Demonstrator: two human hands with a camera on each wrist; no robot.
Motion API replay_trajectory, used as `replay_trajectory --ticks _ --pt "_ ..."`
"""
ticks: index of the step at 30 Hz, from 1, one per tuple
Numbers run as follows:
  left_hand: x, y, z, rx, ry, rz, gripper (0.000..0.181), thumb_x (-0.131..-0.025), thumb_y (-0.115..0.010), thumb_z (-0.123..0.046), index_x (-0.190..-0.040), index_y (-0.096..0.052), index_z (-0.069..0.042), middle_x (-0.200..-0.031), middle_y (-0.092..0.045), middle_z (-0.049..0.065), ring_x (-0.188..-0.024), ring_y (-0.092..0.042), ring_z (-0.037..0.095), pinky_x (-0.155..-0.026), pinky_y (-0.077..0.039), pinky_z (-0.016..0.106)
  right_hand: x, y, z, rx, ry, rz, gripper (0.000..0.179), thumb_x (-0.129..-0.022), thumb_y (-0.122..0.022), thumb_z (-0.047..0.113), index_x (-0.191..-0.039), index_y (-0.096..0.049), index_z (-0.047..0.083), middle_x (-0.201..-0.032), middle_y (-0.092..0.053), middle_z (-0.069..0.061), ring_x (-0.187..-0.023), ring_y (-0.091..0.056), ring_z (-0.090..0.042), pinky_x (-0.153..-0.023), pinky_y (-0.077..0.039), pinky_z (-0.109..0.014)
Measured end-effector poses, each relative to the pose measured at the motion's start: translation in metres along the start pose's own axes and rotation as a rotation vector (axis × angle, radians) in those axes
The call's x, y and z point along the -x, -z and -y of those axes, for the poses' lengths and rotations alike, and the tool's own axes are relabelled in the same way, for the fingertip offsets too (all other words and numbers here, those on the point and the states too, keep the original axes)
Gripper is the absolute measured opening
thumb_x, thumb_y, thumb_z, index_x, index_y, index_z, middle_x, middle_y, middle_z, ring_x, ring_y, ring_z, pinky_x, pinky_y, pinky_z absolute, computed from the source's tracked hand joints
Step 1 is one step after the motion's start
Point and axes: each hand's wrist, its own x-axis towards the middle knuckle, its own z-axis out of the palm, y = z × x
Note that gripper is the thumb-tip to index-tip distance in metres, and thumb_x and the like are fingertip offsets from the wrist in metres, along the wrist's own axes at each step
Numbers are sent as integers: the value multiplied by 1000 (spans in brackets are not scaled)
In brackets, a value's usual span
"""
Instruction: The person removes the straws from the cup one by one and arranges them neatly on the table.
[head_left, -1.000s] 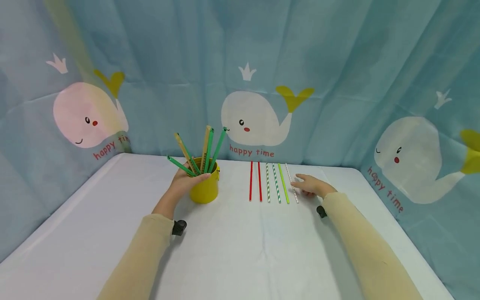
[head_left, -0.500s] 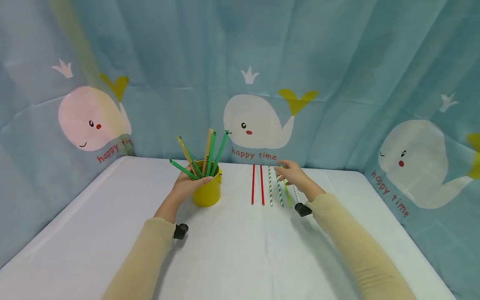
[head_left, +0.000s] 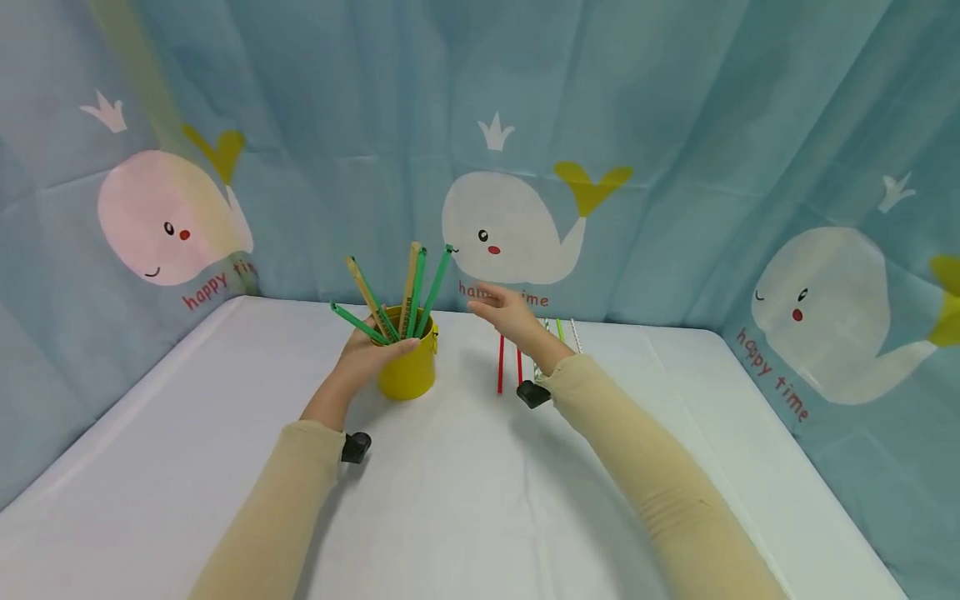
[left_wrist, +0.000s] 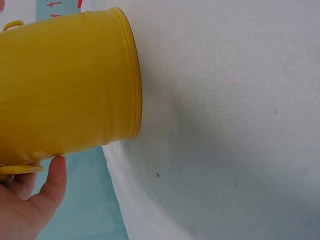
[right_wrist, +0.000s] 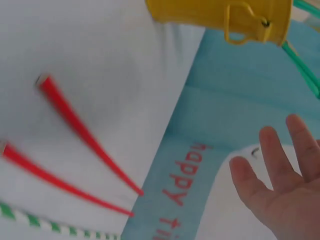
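The left grip [head_left: 365,358] is curled round the side of the yellow bucket [head_left: 408,371], thumb across the near face, while green and tan sticks [head_left: 410,287] lean outward from its mouth, just beyond that hand. The right grip [head_left: 519,323] holds nothing, fingers spread, raised above the tabletop [head_left: 465,500] to the right of the bucket and apart from it. Below it lie two red straws [head_left: 501,367]; a green-striped straw [right_wrist: 55,228] lies just beside them, and farther right of that grip are a bright green straw [head_left: 559,329] and a white straw [head_left: 576,335]. The step in hand looks like steadying the bucket for a reach at its sticks; the next move would call for the right grip to go leftward and pinch one stick's upper end without dragging its neighbours
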Motion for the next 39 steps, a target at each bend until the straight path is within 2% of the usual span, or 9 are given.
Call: replay_trajectory --ticks 3,10,17,24,31,35,39 --pt "-1 1 -1 -4 -2 -3 83 -90 -71 -33 -154 -23 -10 -153 -35 13 -140 -29 32 -113 -23 55 -7 -16 7 -14 1 14 60 -98 -60 25 -152 -34 17 -140 -54 -7 -131 -48 -23 -110 -35 -43" --pt "-2 -2 -1 13 -34 3 77 -91 -71 -29 -152 -28 -9 -151 -37 14 -140 -30 34 -113 -23 55 -21 -41 8 -97 -31 6 69 -98 -60 22 -156 -22 20 -140 -53 -7 -131 -47 -24 -112 -31 -47" --pt "-3 -2 1 15 -50 -4 80 -90 -71 -26 -154 -25 -9 -153 -35 14 -141 -29 34 -114 -24 54 -28 -57 13 -207 -78 -80 73 -95 -64 16 -155 -25 23 -140 -53 -12 -131 -47 -25 -111 -32 -47" --pt "-3 -1 4 1 -46 -18 82 -91 -70 -25 -155 -21 -7 -154 -31 16 -141 -29 35 -113 -24 54 -31 -71 16 -203 -43 -144 72 -94 -65 12 -155 -27 19 -135 -56 -18 -129 -50 -28 -108 -36 -46" --pt "-2 -3 5 -4 -60 -14 83 -91 -71 -27 -154 -22 -4 -154 -32 17 -139 -31 36 -113 -26 54 -29 -71 14 -177 -13 -173 68 -95 -64 12 -154 -29 12 -128 -61 -17 -126 -52 -27 -108 -37 -46" --pt "-2 -3 5 -6 -58 -16 81 -90 -71 -28 -153 -25 -5 -152 -34 17 -139 -32 36 -112 -26 55 -25 -63 17 -179 9 -193 67 -94 -66 15 -152 -33 11 -124 -64 -15 -124 -54 -26 -108 -37 -46" --pt "-2 -2 4 -10 -46 -21 82 -90 -72 -31 -153 -26 -6 -150 -38 17 -137 -34 35 -112 -27 55 -20 -51 24 -199 77 -222 59 -93 -66 12 -148 -43 14 -116 -68 -15 -115 -60 -26 -106 -39 -44"
